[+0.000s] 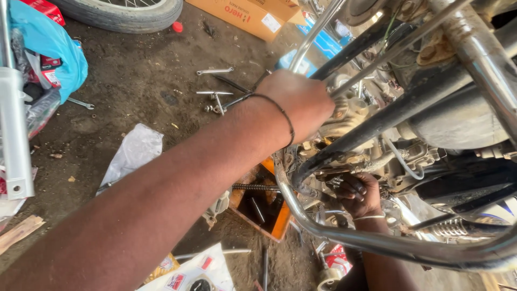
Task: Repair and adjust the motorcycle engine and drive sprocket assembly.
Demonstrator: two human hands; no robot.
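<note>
Right now, from the head view, your left hand (299, 102) reaches over the black frame tube (388, 116) of the motorcycle, fingers closed around a dirty engine part (344, 116) just beyond them. Your right hand (361, 194) works lower, beneath the chrome guard bar (323, 229), fingers curled on a small fitting; what exactly they grip, you cannot tell. Wrenches (215, 71) lie on the dirt floor (134, 81), well behind your left fingers.

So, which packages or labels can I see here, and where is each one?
Cardboard box: top centre on the ground, brown, with a white label.
Red carton: top left, beside a blue plastic bag.
White packets: bottom centre, flat, with red marks.
</note>
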